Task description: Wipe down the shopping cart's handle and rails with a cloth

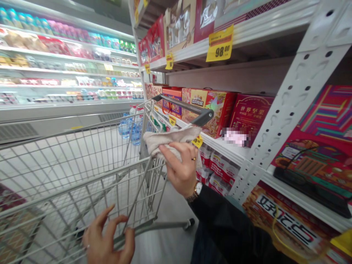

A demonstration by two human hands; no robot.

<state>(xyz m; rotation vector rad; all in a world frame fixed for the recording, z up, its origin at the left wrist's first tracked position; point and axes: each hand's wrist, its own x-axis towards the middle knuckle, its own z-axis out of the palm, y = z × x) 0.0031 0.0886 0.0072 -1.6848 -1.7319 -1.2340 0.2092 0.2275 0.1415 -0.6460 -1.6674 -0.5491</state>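
My right hand (177, 168) is closed on a beige cloth (170, 139), which lies crosswise just below the handle (187, 107) of the shopping cart (82, 184), while my left hand (108, 236) sits lower at the wire, its hold unclear.

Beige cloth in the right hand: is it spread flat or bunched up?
Bunched up: the beige cloth lies in rumpled folds, gathered and gripped by the right hand.

the cloth (167, 141) is rough and woven, the cart (82, 184) matt wire metal, the boxes (217, 110) glossy cardboard.
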